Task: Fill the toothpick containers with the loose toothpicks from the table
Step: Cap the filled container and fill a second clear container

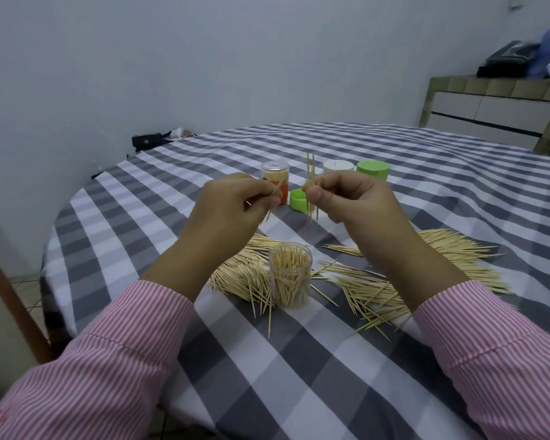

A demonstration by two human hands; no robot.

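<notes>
left hand (235, 198): raised above the bench, fingers curled, pinching a few toothpicks that slant down to the left; their number is hard to make out.
right hand (350, 198): raised beside the left, thumb and fingers pinching a small upright bundle (311, 185), long axis near vertical, ends showing above and below the fingers.
open container (290, 276): clear cylinder, upright, mouth up, near the front between the forearms, partly filled with toothpicks standing on end, some leaning.
loose toothpicks (458, 252): spread flat on the cloth around and behind the open container; the right-hand swathe lies mostly left to right, the heap to the left (235, 274) fans out, with strays pointing toward the viewer.
far containers: a clear one with an orange label (275, 181), full and capped, partly behind the left hand; a white one (338, 167) and a green-lidded one (373, 170) behind the right hand, lower parts hidden.
green lid (299, 200): lying open side up, just beside the orange-labelled container, partly behind the bundle.
hidden: the forearms cover parts of the toothpick piles; fingertips of both hands face away.
bench (299, 360): round, under a grey and white checked cloth.
sleeves: pink and white stripes.
room: plain pale wall; a tiled counter with white drawers (496, 112) at right, dark items on top; a black bag (146, 141) beyond the bench edge.
</notes>
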